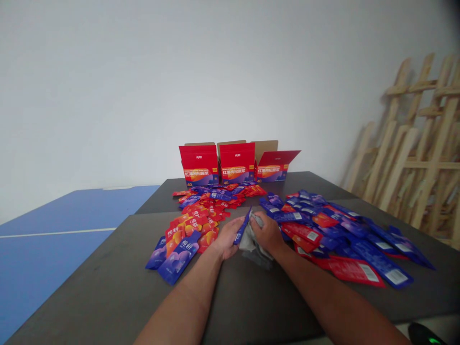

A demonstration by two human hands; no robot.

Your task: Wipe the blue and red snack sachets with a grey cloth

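Observation:
In the middle of the dark table, my left hand point(228, 237) is closed on a blue pouch point(243, 226) held tilted on edge. My right hand point(268, 233) grips a grey cloth point(249, 238) and presses it against the pouch's right side; the cloth's lower end hangs toward the tabletop. To my left lies a spread of red pouches point(193, 223), with blue pouches point(178, 258) at its near end. On the right sits a loose heap of blue and red pouches point(325, 223), several with white barcode labels showing.
Three red cartons with raised flaps, the left carton point(201, 176), middle carton point(237, 174) and right carton point(272, 173), stand at the back. More mixed pouches point(224, 194) lie before them. A blue table point(72, 254) adjoins on the left; wooden frames point(424, 143) lean at the right wall.

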